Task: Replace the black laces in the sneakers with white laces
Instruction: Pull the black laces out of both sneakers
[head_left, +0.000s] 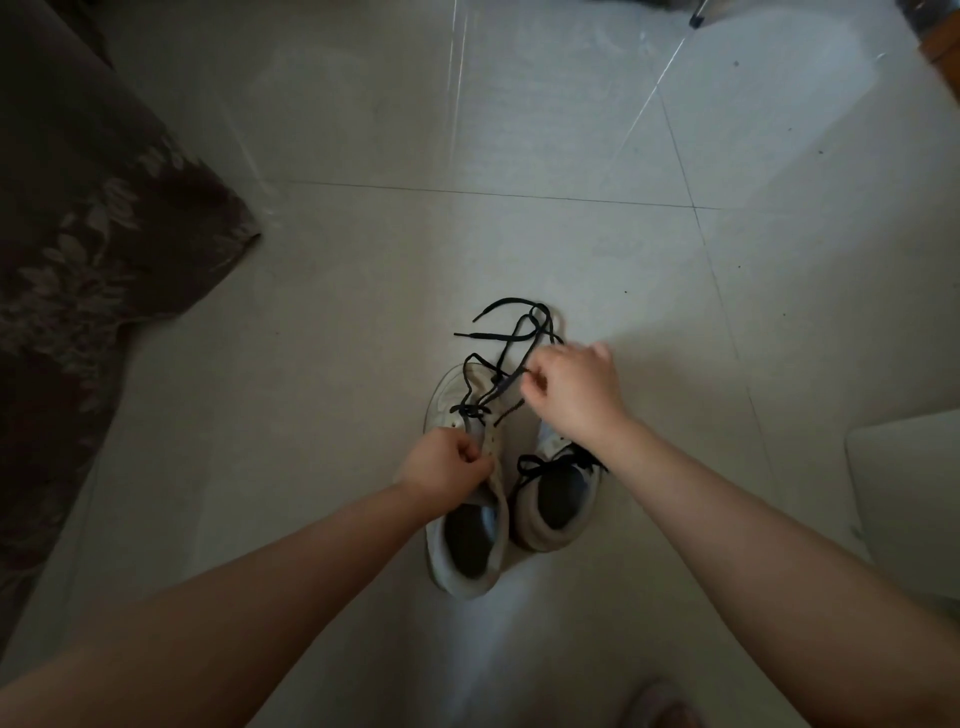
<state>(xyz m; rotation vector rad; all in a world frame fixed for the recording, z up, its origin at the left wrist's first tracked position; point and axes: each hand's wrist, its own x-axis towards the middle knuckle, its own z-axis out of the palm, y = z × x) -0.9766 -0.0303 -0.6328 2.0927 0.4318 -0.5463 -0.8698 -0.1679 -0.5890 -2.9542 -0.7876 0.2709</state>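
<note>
Two white sneakers stand side by side on the tiled floor, toes pointing away from me. The left sneaker (457, 561) has its black lace (511, 338) mostly pulled out, with loose loops lying past the toe. My left hand (441, 470) grips the left sneaker's upper by the eyelet flap. My right hand (569, 392) pinches a strand of that black lace above the toes. The right sneaker (556, 514) still carries its own black lace (540, 465), partly hidden under my right wrist. No white laces are in view.
A dark floral fabric (83, 249) covers the left side of the view. A pale flat object (906, 488) lies at the right edge. A pinkish thing (660, 704) shows at the bottom edge. Light floor tiles (467, 104) stretch ahead.
</note>
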